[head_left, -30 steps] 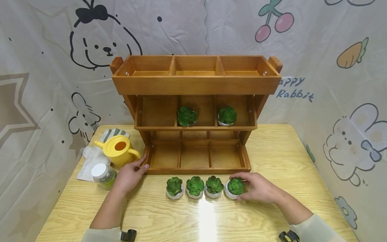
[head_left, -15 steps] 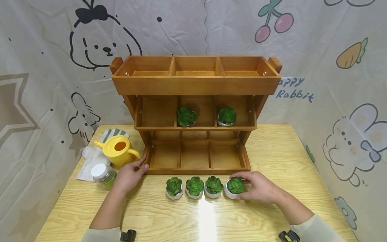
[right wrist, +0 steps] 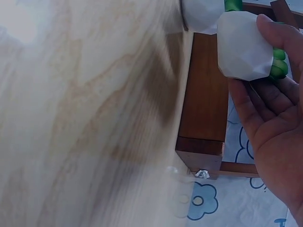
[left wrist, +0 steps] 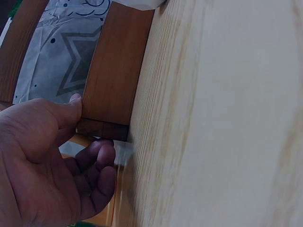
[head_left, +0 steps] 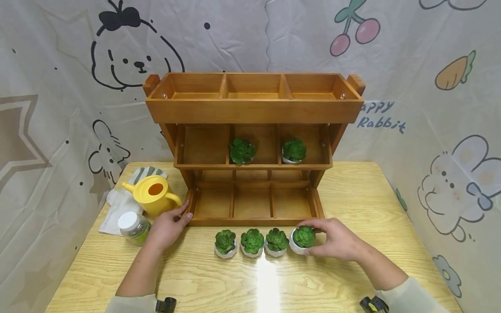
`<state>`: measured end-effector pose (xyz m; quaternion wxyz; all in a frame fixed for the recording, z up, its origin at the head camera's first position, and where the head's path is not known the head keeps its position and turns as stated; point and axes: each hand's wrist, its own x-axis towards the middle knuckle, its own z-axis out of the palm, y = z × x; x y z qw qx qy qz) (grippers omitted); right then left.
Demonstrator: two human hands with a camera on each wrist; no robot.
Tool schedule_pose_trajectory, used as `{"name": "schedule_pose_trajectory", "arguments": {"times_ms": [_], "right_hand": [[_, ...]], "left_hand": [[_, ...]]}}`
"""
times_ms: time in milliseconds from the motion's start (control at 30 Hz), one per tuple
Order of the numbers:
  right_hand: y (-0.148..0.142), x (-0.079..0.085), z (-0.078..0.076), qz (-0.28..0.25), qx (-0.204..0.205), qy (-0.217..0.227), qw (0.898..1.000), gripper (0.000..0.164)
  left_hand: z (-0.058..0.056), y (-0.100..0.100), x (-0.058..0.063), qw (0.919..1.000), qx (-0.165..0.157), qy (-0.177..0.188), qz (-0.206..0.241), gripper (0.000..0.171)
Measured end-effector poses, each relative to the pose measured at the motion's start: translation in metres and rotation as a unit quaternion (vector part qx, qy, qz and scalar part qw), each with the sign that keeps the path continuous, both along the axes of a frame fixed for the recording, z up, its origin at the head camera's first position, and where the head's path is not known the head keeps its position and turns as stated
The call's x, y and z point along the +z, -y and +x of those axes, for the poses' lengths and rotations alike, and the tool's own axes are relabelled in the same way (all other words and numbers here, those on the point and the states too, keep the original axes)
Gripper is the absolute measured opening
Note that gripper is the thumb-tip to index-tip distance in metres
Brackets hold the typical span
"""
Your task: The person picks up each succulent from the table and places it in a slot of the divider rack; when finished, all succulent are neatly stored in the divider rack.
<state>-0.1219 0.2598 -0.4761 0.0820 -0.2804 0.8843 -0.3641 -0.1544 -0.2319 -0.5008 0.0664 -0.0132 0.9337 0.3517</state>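
Observation:
My right hand (head_left: pixel 337 241) pinches a small potted succulent (head_left: pixel 304 237) between thumb and fingers, at the right end of a row in front of the wooden shelf. The right wrist view shows its white faceted pot (right wrist: pixel 244 47) raised off the table. My left hand (head_left: pixel 166 230) holds the front left corner of the three-tier wooden shelf (head_left: pixel 254 112). In the left wrist view the thumb lies along the shelf's end board (left wrist: pixel 116 71), with the fingers curled at its corner. Left of the held pot stand three more succulents (head_left: pixel 276 240), spaced close together.
Two succulents stand in the middle tier, one in the centre compartment (head_left: pixel 242 151), one in the right (head_left: pixel 294 150). To the left are a yellow watering can (head_left: pixel 150 202), a white-lidded jar (head_left: pixel 135 228) and a striped cloth (head_left: pixel 113 213). Printed fabric (head_left: pixel 411 143) surrounds the wooden table (head_left: pixel 352 195).
My right hand has raised the rightmost succulent slightly, and its pot now tips a little. My left hand keeps its hold on the shelf corner.

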Motion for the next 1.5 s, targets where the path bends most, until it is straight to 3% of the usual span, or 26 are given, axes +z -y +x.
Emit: {"name": "schedule_pose_trajectory", "arguments": {"times_ms": [567,800,1500], "right_hand": [[0.005,0.022,-0.012,-0.013,0.018,-0.046,0.999,0.06],[0.014,0.032,-0.02,-0.039,0.028,-0.041,0.998,0.06],[0.036,0.059,-0.036,-0.06,0.007,-0.091,0.994,0.059]], "left_hand": [[-0.001,0.0,0.001,1.0,0.0,-0.001,0.001,0.056],[-0.002,0.0,0.002,1.0,0.0,-0.001,-0.001,0.056],[0.001,-0.001,0.0,0.9999,0.004,-0.002,0.01,0.055]]}}
